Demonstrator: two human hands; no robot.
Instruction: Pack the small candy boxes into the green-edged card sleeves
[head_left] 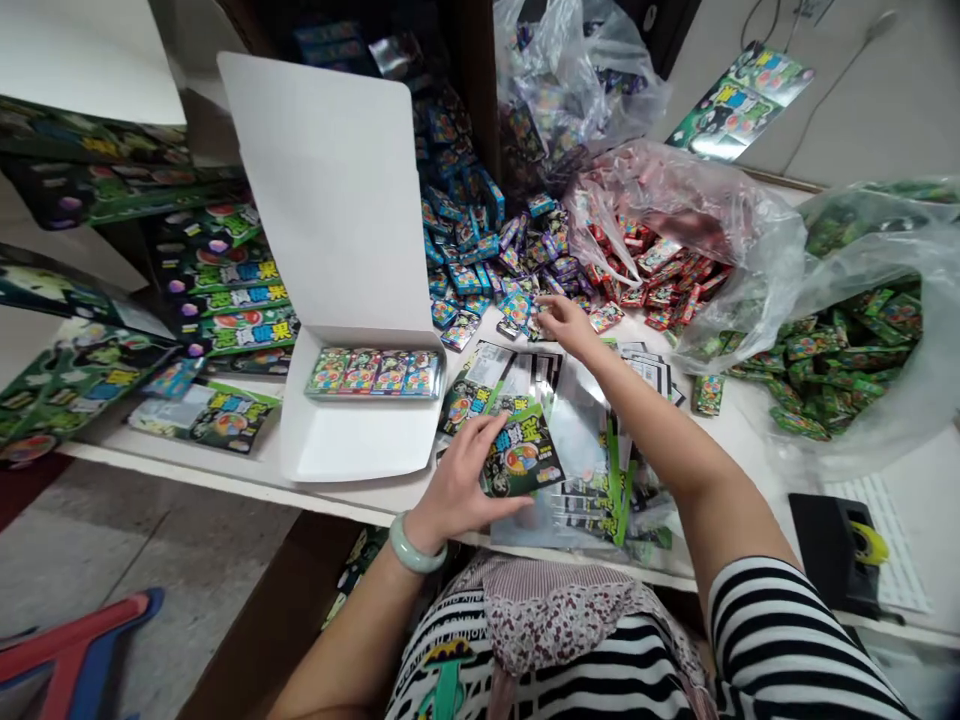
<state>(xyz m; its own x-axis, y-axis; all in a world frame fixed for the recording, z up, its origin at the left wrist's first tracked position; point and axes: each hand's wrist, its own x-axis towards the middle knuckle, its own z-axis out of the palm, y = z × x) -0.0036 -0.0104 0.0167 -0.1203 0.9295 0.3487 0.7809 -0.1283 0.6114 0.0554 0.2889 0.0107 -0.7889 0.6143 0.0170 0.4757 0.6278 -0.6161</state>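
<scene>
My left hand (469,475), with a pale bangle at the wrist, grips a black and green printed packet (521,455) between thumb and fingers. Beneath it, similar flat printed packets and clear plastic (581,420) lie on the table. My right hand (566,325) reaches to the near edge of a heap of small candy boxes, its fingers curled together beside a small blue box (516,306). What the fingertips hold is too small to make out. Left of my hands stands an open white carton (360,455) with a wrapped row of small colourful boxes (373,373) inside.
Blue boxes (469,245), purple boxes (551,250) and red boxes (675,285) are heaped at the back. A clear bag of green packets (840,350) stands at right, above a black tape dispenser (836,550). Printed cartons (225,290) are stacked at left.
</scene>
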